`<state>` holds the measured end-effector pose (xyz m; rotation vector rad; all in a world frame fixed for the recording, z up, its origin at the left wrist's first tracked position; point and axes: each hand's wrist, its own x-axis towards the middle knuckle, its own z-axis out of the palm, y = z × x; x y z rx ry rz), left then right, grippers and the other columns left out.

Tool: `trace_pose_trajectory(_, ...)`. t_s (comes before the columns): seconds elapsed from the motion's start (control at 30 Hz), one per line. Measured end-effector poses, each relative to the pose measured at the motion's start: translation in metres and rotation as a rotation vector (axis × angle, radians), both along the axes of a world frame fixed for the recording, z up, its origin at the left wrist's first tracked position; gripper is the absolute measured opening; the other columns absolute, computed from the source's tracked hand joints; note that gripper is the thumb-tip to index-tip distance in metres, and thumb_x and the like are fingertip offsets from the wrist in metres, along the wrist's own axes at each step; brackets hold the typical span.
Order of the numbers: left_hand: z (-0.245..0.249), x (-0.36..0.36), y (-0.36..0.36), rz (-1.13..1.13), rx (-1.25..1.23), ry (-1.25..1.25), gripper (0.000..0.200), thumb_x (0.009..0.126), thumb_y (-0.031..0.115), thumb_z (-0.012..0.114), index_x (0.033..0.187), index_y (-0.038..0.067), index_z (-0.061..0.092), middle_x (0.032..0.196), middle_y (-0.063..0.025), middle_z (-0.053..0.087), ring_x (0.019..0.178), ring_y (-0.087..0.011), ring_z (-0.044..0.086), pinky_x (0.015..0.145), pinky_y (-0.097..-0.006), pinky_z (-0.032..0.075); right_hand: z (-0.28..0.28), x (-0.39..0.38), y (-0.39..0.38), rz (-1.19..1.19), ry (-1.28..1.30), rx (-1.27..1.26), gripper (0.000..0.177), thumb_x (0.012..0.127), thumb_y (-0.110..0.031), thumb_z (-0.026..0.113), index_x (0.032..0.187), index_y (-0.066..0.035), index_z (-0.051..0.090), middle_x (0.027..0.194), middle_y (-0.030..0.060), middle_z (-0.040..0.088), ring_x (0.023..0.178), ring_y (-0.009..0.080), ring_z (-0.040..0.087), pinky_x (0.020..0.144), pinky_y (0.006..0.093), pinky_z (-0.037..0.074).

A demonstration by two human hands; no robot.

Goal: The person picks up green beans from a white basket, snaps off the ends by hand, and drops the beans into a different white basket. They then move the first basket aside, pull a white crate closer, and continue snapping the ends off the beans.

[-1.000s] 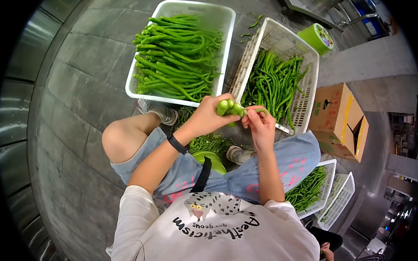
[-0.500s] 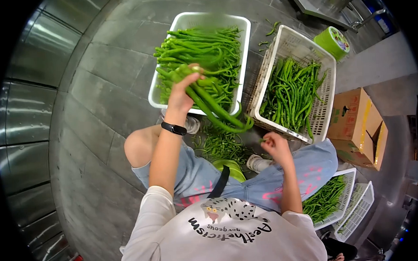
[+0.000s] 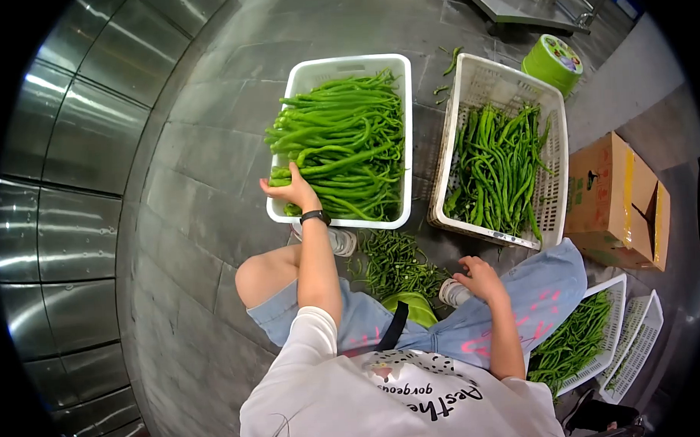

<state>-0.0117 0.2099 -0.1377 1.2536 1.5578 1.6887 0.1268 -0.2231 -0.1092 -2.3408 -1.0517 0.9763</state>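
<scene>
Long green chili peppers (image 3: 347, 130) lie side by side in a white plastic tub (image 3: 407, 139), stems mostly toward its left side. My left hand (image 3: 291, 191), with a dark band at the wrist, is at the tub's left edge. Its thumb and fingers curve around the stem ends of a bunch lying on the pile. Part of its grip is hidden by the peppers. Over my bent knee, my right hand (image 3: 483, 279) has loosely bent fingers set apart, with nothing visible in them. A heap of small green trimmings (image 3: 398, 264) lies on the floor between my feet.
To the right stands a white crate (image 3: 560, 146) with more loose green peppers. Beyond it are a lime-green tub (image 3: 553, 66) and a cardboard box (image 3: 600, 202). White baskets (image 3: 617, 317), one holding peppers, sit beside my right leg. Metal panels (image 3: 85, 135) line the left.
My left hand has lowered the raised bunch of peppers onto the pile in the tub. The right hand has drawn back toward my knee, its fingers looser. The view has shifted.
</scene>
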Motion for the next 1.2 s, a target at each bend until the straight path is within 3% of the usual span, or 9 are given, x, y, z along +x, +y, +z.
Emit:
trace_pose_trajectory(0.1, 0.014, 0.004, -0.001, 0.025, 0.141, 0.292, 0.085, 0.079, 0.018, 0.072, 0.142, 0.004, 0.017, 0.143, -0.0224, 0.014, 0.130, -0.0379, 0.026, 0.107, -0.0487, 0.026, -0.004, -0.003, -0.004, -0.001, 0.014, 0.012, 0.038, 0.079, -0.029, 0.066, 0.106, -0.004, 0.059, 0.100, 0.0150, 0.061, 0.089, 0.0326, 0.060, 0.078, 0.0400, 0.049)
trace_pose_trajectory(0.37, 0.079, 0.019, -0.033, -0.077, 0.425, 0.361, 0.046, 0.082, 0.003, 0.058, 0.126, 0.001, 0.042, 0.136, -0.0206, 0.030, 0.127, -0.0363, 0.030, 0.105, -0.0477, 0.027, 0.021, 0.056, 0.017, -0.322, 0.348, 0.364, 0.020, 0.084, -0.020, 0.062, 0.079, -0.001, 0.066, 0.064, 0.0091, 0.063, 0.056, 0.0127, 0.058, 0.055, 0.0278, 0.045)
trace_pose_trajectory(0.47, 0.134, 0.047, -0.062, -0.792, 0.576, 0.466, 0.023, 0.081, -0.001, 0.056, 0.104, 0.002, 0.059, 0.107, -0.0121, 0.060, 0.104, -0.0297, 0.054, 0.092, -0.0390, 0.041, 0.030, 0.105, 0.029, -0.358, -0.118, 0.382, 0.016, 0.081, -0.017, 0.063, 0.081, -0.001, 0.066, 0.068, 0.0116, 0.065, 0.058, 0.0193, 0.061, 0.059, 0.0304, 0.048)
trace_pose_trajectory(0.5, 0.147, 0.057, -0.077, -1.111, 0.420, 0.533, 0.025, 0.079, -0.001, 0.058, 0.103, 0.004, 0.060, 0.100, -0.0113, 0.063, 0.090, -0.0293, 0.060, 0.082, -0.0377, 0.047, 0.023, 0.121, 0.035, -0.361, -0.118, 0.372, 0.016, 0.079, -0.014, 0.063, 0.089, -0.002, 0.065, 0.068, 0.0122, 0.066, 0.062, 0.0239, 0.064, 0.062, 0.0333, 0.050)
trace_pose_trajectory(0.6, 0.169, 0.068, -0.114, -1.604, 0.927, 0.995, 0.015, 0.075, 0.008, 0.062, 0.091, 0.009, 0.061, 0.077, -0.0053, 0.058, 0.075, -0.0240, 0.058, 0.068, -0.0358, 0.047, -0.023, 0.146, 0.057, -0.157, -0.313, 0.092, 0.039, 0.073, -0.004, 0.060, 0.110, -0.013, 0.060, 0.085, 0.0141, 0.063, 0.077, 0.0323, 0.063, 0.070, 0.0405, 0.052)
trace_pose_trajectory(0.7, 0.161, 0.053, -0.132, -1.701, 0.905, 1.072, 0.016, 0.072, 0.008, 0.064, 0.088, 0.009, 0.063, 0.081, -0.0032, 0.061, 0.075, -0.0207, 0.058, 0.069, -0.0326, 0.047, -0.083, 0.150, 0.085, 0.284, -0.442, -0.044, 0.062, 0.069, -0.005, 0.061, 0.126, -0.025, 0.050, 0.115, 0.0107, 0.052, 0.110, 0.0316, 0.049, 0.086, 0.0412, 0.048)
trace_pose_trajectory(0.87, 0.135, 0.033, -0.124, -1.587, 0.816, 1.242, 0.015, 0.073, 0.010, 0.064, 0.087, 0.009, 0.062, 0.077, -0.0026, 0.058, 0.072, -0.0199, 0.056, 0.067, -0.0320, 0.045, -0.129, 0.144, 0.123, 0.577, -0.389, 0.082, 0.040, 0.067, -0.015, 0.067, 0.107, -0.014, 0.063, 0.111, 0.0086, 0.055, 0.102, 0.0296, 0.053, 0.087, 0.0394, 0.049)
trace_pose_trajectory(1.0, 0.141, 0.037, -0.116, -1.502, 0.883, 1.195, 0.010, 0.072, 0.009, 0.060, 0.082, 0.010, 0.057, 0.073, -0.0017, 0.054, 0.071, -0.0187, 0.054, 0.067, -0.0313, 0.043, -0.052, 0.188, 0.115, 0.217, -0.354, 0.630, 0.027, 0.074, -0.009, 0.062, 0.100, -0.004, 0.057, 0.099, 0.0126, 0.058, 0.094, 0.0310, 0.057, 0.082, 0.0380, 0.047)
trace_pose_trajectory(1.2, 0.139, 0.040, -0.115, -1.518, 0.858, 1.175, 0.012, 0.071, 0.009, 0.061, 0.083, 0.009, 0.058, 0.073, -0.0017, 0.055, 0.072, -0.0184, 0.054, 0.067, -0.0309, 0.043, 0.045, 0.185, 0.090, 0.098, -0.287, 0.711, 0.025, 0.074, -0.001, 0.058, 0.099, -0.002, 0.054, 0.090, 0.0134, 0.057, 0.085, 0.0296, 0.059, 0.073, 0.0348, 0.048)
